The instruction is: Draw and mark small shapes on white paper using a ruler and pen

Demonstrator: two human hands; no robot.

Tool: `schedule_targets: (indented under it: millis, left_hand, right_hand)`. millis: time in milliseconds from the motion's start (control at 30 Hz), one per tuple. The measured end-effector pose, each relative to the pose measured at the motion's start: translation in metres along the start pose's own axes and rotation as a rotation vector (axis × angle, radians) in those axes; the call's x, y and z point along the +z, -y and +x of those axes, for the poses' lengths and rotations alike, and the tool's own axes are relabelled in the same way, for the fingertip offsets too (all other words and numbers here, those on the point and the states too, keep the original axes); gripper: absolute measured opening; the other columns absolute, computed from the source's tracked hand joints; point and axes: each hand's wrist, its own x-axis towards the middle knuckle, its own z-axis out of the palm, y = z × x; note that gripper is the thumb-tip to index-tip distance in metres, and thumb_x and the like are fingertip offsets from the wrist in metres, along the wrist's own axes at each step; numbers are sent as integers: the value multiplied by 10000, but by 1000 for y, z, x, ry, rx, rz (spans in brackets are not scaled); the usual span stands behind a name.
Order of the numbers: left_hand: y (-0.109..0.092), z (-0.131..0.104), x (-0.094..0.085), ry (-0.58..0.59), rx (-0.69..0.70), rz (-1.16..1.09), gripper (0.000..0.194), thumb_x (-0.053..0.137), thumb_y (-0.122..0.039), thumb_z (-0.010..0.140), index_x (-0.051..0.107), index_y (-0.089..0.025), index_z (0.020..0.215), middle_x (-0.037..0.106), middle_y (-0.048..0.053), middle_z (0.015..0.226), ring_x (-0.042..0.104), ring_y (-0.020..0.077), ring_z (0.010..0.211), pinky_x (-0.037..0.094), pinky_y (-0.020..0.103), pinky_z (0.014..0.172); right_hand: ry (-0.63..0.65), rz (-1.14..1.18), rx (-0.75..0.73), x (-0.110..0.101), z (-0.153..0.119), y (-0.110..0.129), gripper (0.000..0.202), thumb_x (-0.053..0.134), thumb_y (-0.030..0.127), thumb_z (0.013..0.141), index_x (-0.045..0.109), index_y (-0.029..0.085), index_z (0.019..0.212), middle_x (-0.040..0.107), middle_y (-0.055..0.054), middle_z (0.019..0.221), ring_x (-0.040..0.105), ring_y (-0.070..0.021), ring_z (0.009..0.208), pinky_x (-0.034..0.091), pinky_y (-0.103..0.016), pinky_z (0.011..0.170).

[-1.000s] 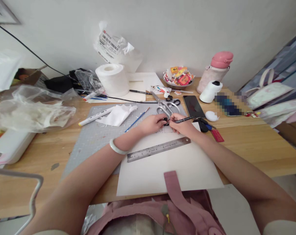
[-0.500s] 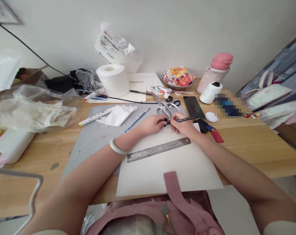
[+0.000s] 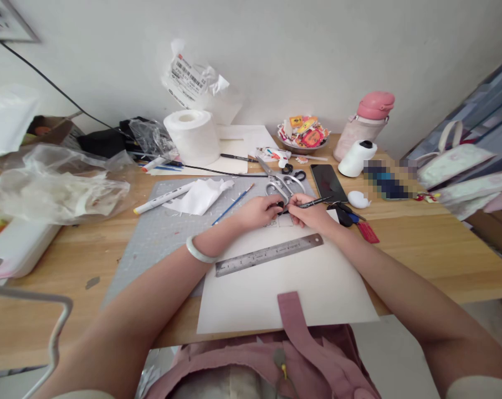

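Note:
My right hand (image 3: 306,209) is closed around a black pen (image 3: 316,203), whose one end sticks out to the right past the fingers. Close by on its left, my left hand (image 3: 261,212) pinches a small black piece (image 3: 280,204) at the pen's other end; whether it is a cap is too small to tell. Both hands are over the far edge of a white sheet of paper (image 3: 288,293), where some drawn lines (image 3: 285,221) show partly under the fingers. A steel ruler (image 3: 270,255) lies slanted across the sheet. Just beyond the hands are silver-handled scissors (image 3: 279,180).
A grey cutting mat (image 3: 159,238) bears a marker (image 3: 163,198), a crumpled tissue (image 3: 201,197) and a blue paintbrush (image 3: 233,204). Right of the scissors lie a phone (image 3: 328,183) and keys (image 3: 342,215). Behind stand a tissue roll (image 3: 193,138), a bowl (image 3: 304,148) and a pink bottle (image 3: 365,122).
The pen in my right hand has shifted very slightly. Both hands otherwise stay at the same place, and the ruler and paper have not moved.

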Motion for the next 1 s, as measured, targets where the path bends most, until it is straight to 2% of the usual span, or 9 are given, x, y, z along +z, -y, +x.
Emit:
schedule_targets:
  millis: [300, 367, 433, 533, 633, 733, 867, 1000]
  left_hand:
    - [-2, -1, -1, -4, -3, 1, 147, 423, -221, 828, 553, -173, 877, 576, -23, 642, 531, 118, 608, 382, 217, 582]
    - [-2, -2, -1, -6, -11, 10, 145, 420, -222, 830, 553, -175, 866, 578, -22, 638, 531, 119, 607, 381, 218, 582]
    - [-3, -2, -1, -2, -20, 13, 145, 417, -220, 830, 551, -175, 862, 578, -21, 632, 529, 119, 601, 380, 218, 577]
    - [-3, -2, -1, 3, -24, 8, 136, 416, -213, 826, 546, -173, 837, 579, -18, 627, 532, 120, 598, 382, 218, 573]
    - [-2, -1, -1, 8, -18, 16, 125, 420, -201, 819, 542, -177, 819, 583, -20, 628, 533, 121, 597, 380, 217, 572]
    - [-1, -1, -1, 1, -10, 27, 128, 419, -194, 818, 545, -177, 824, 583, -19, 634, 529, 121, 598, 379, 217, 572]
    - [-1, -1, -1, -2, 13, 16, 133, 422, -188, 817, 553, -176, 833, 579, -22, 641, 521, 114, 595, 376, 211, 572]
    - [-4, -1, -1, -1, 11, 14, 145, 424, -190, 815, 563, -177, 856, 572, -25, 637, 511, 112, 582, 371, 210, 563]
  right_hand:
    - [-166, 333, 99, -7, 17, 2, 146, 604, 240, 706, 496, 164, 644, 524, 37, 485, 474, -57, 375, 368, -163, 339]
    - [-226, 296, 80, -9, 23, 6, 157, 591, 266, 729, 497, 168, 649, 528, 28, 505, 478, -65, 378, 365, -174, 333]
    - [-269, 165, 37, -8, 28, 11, 167, 579, 293, 743, 495, 180, 655, 522, 28, 501, 473, -76, 369, 358, -189, 326]
    - [-264, -24, 5, -2, 31, 18, 167, 556, 303, 750, 481, 195, 649, 514, 27, 477, 468, -97, 355, 353, -211, 337]
    - [-298, -102, -37, 6, 28, 18, 146, 535, 295, 752, 480, 200, 657, 503, 32, 467, 464, -105, 356, 359, -225, 371]
    - [-308, -74, -73, 11, 24, 13, 145, 524, 314, 757, 477, 206, 672, 483, 48, 454, 450, -97, 348, 359, -220, 382]
    - [-277, 41, -16, 12, 22, 7, 169, 516, 356, 763, 460, 216, 687, 482, 53, 461, 442, -95, 327, 345, -214, 337]
    - [-292, 60, -18, 12, 22, 7, 157, 514, 350, 770, 455, 220, 704, 520, 41, 476, 529, -126, 380, 432, -230, 379]
